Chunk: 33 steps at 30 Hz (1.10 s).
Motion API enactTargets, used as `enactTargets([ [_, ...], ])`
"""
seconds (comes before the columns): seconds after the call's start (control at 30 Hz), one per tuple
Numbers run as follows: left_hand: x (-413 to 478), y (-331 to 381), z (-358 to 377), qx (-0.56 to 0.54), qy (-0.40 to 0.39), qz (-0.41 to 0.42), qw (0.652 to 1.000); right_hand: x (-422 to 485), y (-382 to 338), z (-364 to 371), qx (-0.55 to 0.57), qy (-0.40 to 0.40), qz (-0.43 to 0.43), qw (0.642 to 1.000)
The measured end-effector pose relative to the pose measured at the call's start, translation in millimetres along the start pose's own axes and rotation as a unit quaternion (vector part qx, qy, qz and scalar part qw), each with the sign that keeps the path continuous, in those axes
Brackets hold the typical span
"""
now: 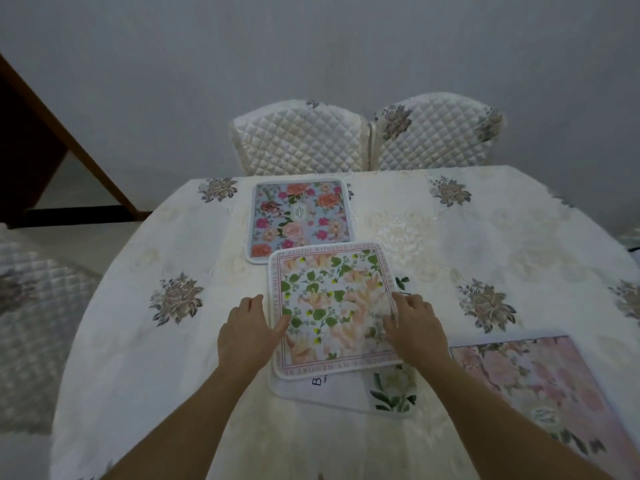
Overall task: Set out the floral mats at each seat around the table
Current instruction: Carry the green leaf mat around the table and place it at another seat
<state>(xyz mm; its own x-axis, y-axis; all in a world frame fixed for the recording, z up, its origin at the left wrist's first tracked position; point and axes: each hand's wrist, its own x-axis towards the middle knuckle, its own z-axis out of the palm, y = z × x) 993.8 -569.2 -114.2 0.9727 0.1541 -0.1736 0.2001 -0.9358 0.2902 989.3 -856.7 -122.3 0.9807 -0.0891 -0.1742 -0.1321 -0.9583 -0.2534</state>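
A floral mat with peach flowers, green leaves and a pink lettered border (334, 306) lies in front of me, held at both side edges. My left hand (247, 336) grips its left edge with the thumb on top. My right hand (414, 329) grips its right edge. Under it lies a white mat with a green leaf print (349, 393). A blue mat with red and pink roses (299, 216) lies at the far seat, its near corner tucked under the held mat. A pink floral mat (540, 386) lies at the near right.
A white embroidered tablecloth (138, 341) covers the rounded table. Two quilted white chairs (301, 136) (438, 131) stand at the far side against the wall. Another quilted chair (38, 306) sits at the left. A dark wooden piece (31, 143) leans at the far left.
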Motion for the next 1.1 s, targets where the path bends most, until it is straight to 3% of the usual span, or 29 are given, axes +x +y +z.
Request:
enactTargets([
  [0.23, 42.3, 6.4, 23.9, -0.047, -0.029, -0.033, 0.998, 40.0, 18.7, 23.0, 0.024, -0.007, 0.081, 0.996],
  [0.5, 63.4, 12.3, 44.5, -0.046, -0.001, -0.037, 0.998, 68.3, 19.5, 33.8, 0.100, 0.003, 0.152, 0.983],
  [0.7, 68.2, 8.6, 55.5, -0.112, 0.008, -0.046, 0.993, 77.7, 14.4, 39.2, 0.111, -0.015, 0.170, 0.979],
  [0.83, 65.3, 12.1, 54.9, -0.201, 0.022, -0.075, 0.977, 83.1, 10.2, 41.5, 0.190, -0.056, 0.189, 0.962],
  [0.9, 58.1, 11.9, 56.1, -0.189, 0.018, -0.098, 0.977, 80.7, 5.2, 39.2, 0.249, -0.071, 0.181, 0.949],
  [1.1, 39.6, 13.1, 44.0, -0.236, 0.033, -0.094, 0.967, 60.0, -10.4, 12.9, 0.331, -0.031, 0.142, 0.932],
])
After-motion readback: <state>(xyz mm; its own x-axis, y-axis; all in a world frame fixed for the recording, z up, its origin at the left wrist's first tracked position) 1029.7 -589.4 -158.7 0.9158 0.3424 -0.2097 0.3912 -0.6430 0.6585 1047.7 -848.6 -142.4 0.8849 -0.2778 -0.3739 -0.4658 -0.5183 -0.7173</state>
